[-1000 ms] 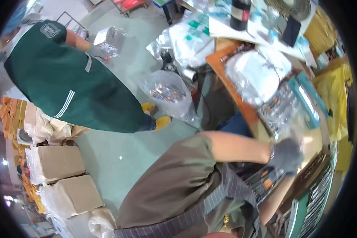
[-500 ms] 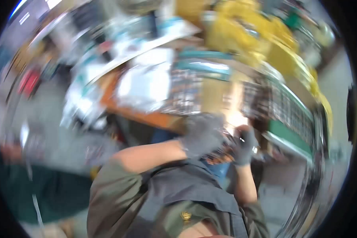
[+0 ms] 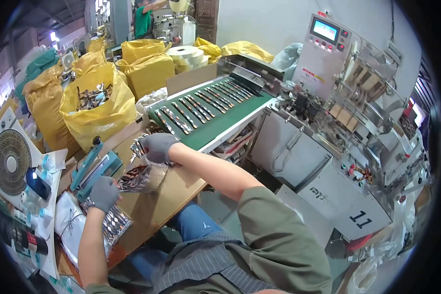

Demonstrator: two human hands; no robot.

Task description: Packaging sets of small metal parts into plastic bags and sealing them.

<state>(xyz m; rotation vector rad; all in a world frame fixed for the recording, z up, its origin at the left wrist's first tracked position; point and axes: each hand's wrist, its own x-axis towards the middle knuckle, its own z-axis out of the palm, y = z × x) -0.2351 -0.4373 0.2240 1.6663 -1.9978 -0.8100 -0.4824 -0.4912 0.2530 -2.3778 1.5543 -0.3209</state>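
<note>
Both my hands wear grey gloves. My right hand (image 3: 159,148) is closed at the near end of the green conveyor belt (image 3: 206,131), around a bunch of slim patterned packets (image 3: 137,147). My left hand (image 3: 104,194) is closed beside a clear plastic bag (image 3: 156,177) filled with similar packets, its fingertips pinching what looks like the bag's edge. The bag lies on the brown table (image 3: 167,200) between my hands. Below my left wrist lies another filled bag (image 3: 116,223). A teal bag sealer (image 3: 100,171) stands just beyond my left hand.
Slim packets lie in a row along the belt. Yellow sacks (image 3: 100,117) stand beyond the table, one open with packets inside. A fan (image 3: 12,157) and a white shelf edge (image 3: 54,196) are at left. A packing machine (image 3: 323,49) fills the right. Far off, a person (image 3: 144,19) works.
My view has swung to the right, and the earlier frame is blurred. My hands were close together in front of my body; now they are apart, the right one reaching to the packets.
</note>
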